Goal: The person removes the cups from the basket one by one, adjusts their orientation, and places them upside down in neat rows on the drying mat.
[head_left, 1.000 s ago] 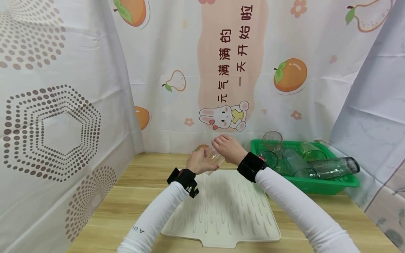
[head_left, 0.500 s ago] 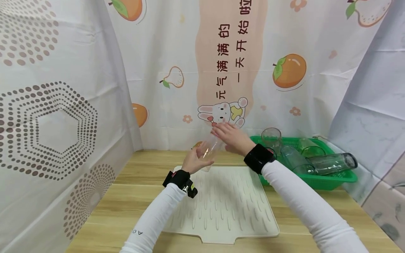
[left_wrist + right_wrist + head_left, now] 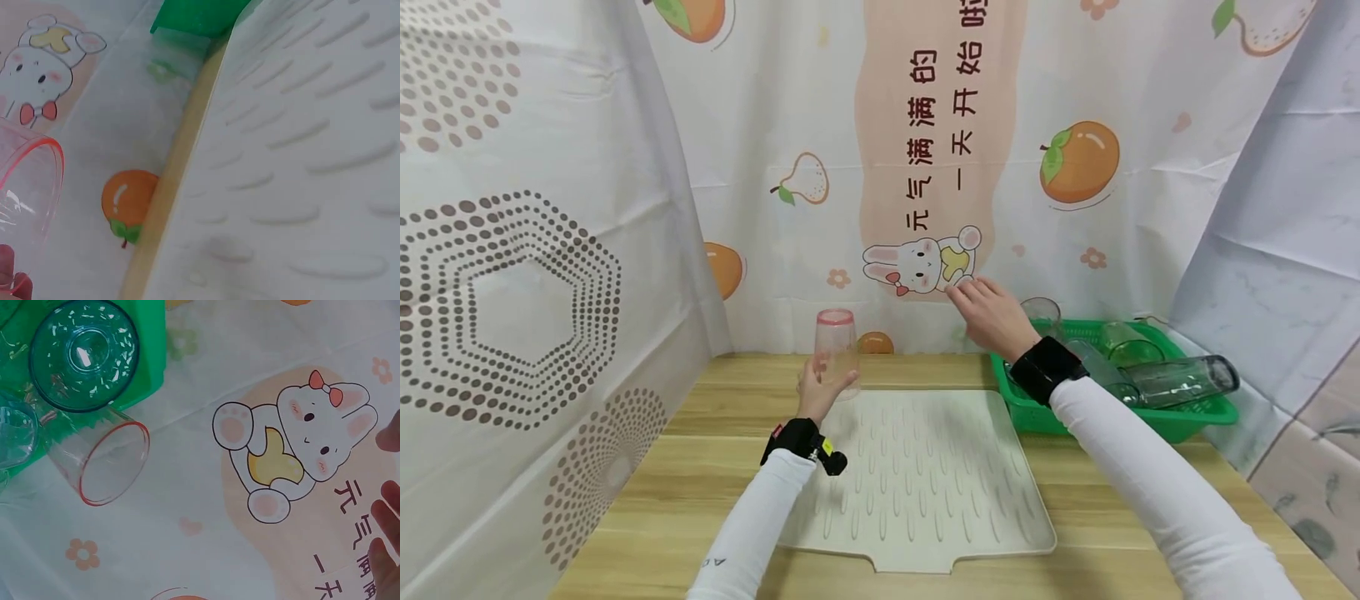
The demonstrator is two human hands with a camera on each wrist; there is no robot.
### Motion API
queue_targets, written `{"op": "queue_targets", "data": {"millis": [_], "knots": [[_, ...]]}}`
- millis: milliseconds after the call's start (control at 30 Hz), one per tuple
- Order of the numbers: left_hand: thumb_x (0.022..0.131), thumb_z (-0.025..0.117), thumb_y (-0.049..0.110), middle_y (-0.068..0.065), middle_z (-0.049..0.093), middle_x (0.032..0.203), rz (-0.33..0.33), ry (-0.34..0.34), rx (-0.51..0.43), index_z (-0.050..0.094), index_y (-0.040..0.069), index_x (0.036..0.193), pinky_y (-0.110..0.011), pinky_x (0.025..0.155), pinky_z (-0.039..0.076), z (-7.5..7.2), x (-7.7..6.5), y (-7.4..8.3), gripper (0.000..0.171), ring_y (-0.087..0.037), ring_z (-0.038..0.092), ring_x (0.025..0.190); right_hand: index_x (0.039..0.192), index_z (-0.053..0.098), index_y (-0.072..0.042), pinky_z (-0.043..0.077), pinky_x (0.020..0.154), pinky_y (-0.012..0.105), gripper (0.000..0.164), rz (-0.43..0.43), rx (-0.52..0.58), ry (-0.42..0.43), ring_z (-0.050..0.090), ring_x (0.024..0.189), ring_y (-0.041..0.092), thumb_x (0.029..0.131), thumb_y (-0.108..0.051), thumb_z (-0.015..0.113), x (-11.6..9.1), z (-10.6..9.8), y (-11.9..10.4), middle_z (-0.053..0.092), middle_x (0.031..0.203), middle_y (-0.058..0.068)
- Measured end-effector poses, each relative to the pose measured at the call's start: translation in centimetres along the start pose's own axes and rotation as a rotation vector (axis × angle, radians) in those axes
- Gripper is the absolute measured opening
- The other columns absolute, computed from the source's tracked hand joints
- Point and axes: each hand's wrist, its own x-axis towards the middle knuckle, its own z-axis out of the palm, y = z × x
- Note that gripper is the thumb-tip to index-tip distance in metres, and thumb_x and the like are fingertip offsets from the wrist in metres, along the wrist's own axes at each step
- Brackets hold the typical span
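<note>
My left hand [image 3: 823,387] holds a clear pink-tinted glass [image 3: 835,350] above the back left corner of the cream ridged mat [image 3: 917,475]. In the left wrist view, the wide rim of this glass [image 3: 53,150] faces the mat, so it appears upside down. Only some fingertips [image 3: 22,284] show there, against the glass. My right hand [image 3: 992,317] is raised in front of the curtain, left of the green basket [image 3: 1187,425], holding nothing. Its fingers [image 3: 387,506] are apart at the edge of the right wrist view.
Several clear and tinted glasses lie in the green basket, among them a grey one [image 3: 1183,381] leaning over its right rim. A pink-rimmed glass [image 3: 115,462] sticks up at the basket's back. A printed curtain [image 3: 775,267] hangs behind the wooden table [image 3: 647,500].
Both hands were on the glass. My right hand has let go and moved right toward the basket; my left hand has carried the glass left and turned it from tilted to near vertical.
</note>
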Motion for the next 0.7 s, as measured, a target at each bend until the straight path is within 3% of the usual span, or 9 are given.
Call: {"op": "queue_targets", "data": {"millis": [167,467,700], "knots": [[0.079,0.080,0.025,-0.020,0.036,0.136,-0.028,0.026,0.003,0.035,0.003,0.142,-0.051,0.106,0.032,-0.9,0.0,-1.6,0.080,-0.040,0.031,0.132,0.124,0.052,0.003,0.043,0.100,0.043,0.043,0.003,-0.015,0.062,0.060,0.101,0.033,0.084,0.002,0.067,-1.2,0.7,0.0,0.062,0.110,0.021],[0.078,0.082,0.024,-0.020,0.034,0.147,-0.066,0.047,0.052,0.030,0.001,0.146,-0.048,0.108,0.031,-1.5,0.0,-3.9,0.089,-0.036,0.033,0.135,0.128,0.052,0.002,0.041,0.102,0.044,0.048,0.037,-0.012,-0.008,0.060,0.103,0.033,0.083,-0.001,0.071,-2.7,1.1,-0.2,0.062,0.110,0.020],[0.075,0.082,0.021,-0.022,0.047,0.126,-0.084,0.076,0.172,0.040,-0.002,0.130,-0.050,0.098,0.035,-2.2,-0.3,-5.1,0.073,-0.036,0.043,0.118,0.124,0.053,0.003,0.043,0.100,0.043,0.041,0.028,-0.008,0.030,0.061,0.101,0.033,0.084,0.001,0.065,-3.5,1.4,-0.1,0.062,0.107,0.020]]}}
